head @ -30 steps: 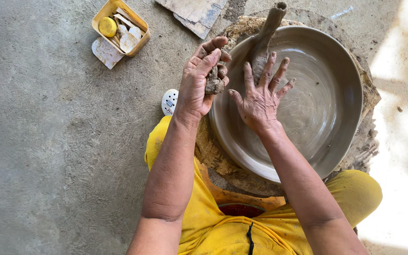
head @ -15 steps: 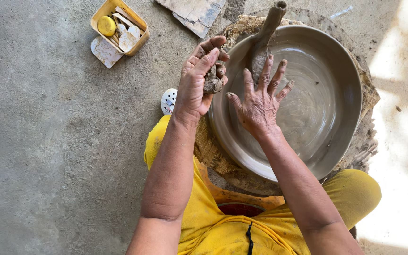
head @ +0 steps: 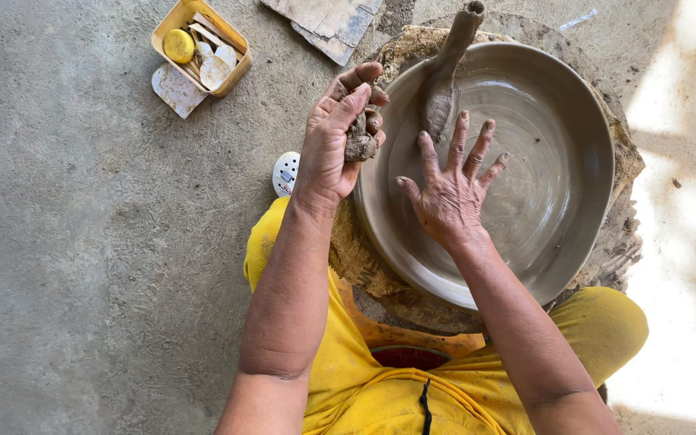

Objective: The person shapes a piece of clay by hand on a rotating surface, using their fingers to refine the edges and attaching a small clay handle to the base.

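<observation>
The left hand (head: 336,141), at upper centre of the frame, had its fingers (head: 348,105) curled and pinched round a lump of wet clay (head: 360,143), held just outside the bowl's rim. The right hand (head: 449,189) lay flat inside the wide clay bowl (head: 557,169), fingers spread against its wet wall. A tapered clay spout (head: 449,68) rose from the far rim. Judged soft, slick and easily deformed; support belonged under the base, not the rim. A yellow tray of tools (head: 199,44) sat on the concrete floor (head: 82,242), upper left.
</observation>
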